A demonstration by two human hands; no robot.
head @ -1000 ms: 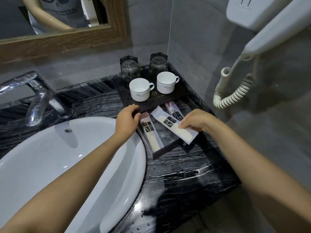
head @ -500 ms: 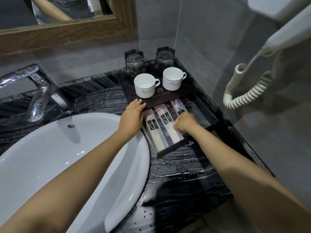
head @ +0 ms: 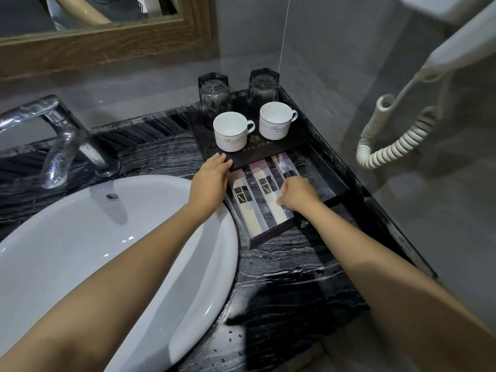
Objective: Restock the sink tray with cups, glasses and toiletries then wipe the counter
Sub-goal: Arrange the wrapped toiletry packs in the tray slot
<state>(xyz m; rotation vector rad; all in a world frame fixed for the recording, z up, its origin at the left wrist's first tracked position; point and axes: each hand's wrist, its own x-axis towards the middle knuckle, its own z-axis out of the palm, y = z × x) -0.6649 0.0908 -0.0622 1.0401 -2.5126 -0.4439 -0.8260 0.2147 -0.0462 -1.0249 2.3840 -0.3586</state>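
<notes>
A dark tray (head: 271,234) stands on the black marble counter (head: 290,277) right of the basin. Two white cups (head: 231,132) (head: 276,120) sit on its raised back part, with two upturned glasses (head: 214,96) (head: 263,88) behind them. Three toiletry sachets lie side by side in the lower front section: left (head: 245,202), middle (head: 268,191), right (head: 285,166). My left hand (head: 210,179) rests flat on the tray's left edge, fingers together. My right hand (head: 296,196) is curled with its fingertips pressing on the middle and right sachets; whether it grips one is unclear.
A white basin (head: 80,251) fills the left, with a chrome tap (head: 64,135) behind it. A wall hairdryer with a coiled cord (head: 389,140) hangs at the right. A wood-framed mirror (head: 107,44) is above. Grey wall tiles close in the counter's right side.
The sachet that my right hand held at an angle now lies straight in the tray between the other two. My right hand slid right over the sachets. My left hand stayed.
</notes>
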